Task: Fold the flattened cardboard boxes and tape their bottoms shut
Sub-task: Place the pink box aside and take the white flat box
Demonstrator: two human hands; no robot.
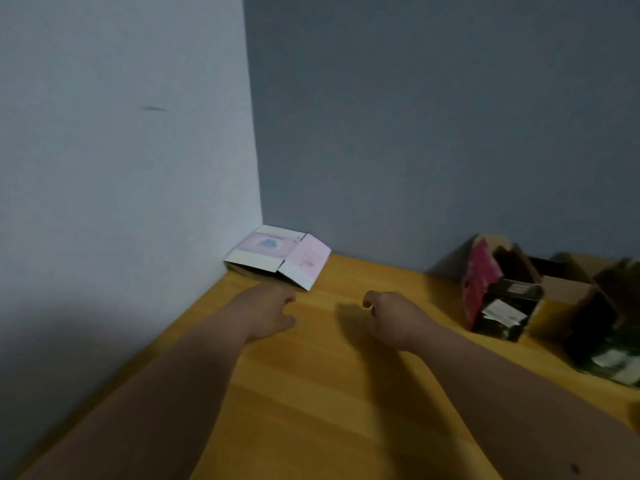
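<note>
A small pink and white printed cardboard box (277, 256) lies in the far corner of the wooden table (329, 393), against the two walls, with one flap open toward me. My left hand (268, 311) hovers just in front of the box, fingers loosely curled, holding nothing. My right hand (391, 315) floats over the table a little to the right, also loosely curled and empty. Neither hand touches the box. No tape is in view.
At the right of the table stands a cluster of folded boxes: a pink and black one (495, 289), a plain brown one (561, 299) and a dark green one (613, 348) at the frame edge. Grey walls close the left and back sides.
</note>
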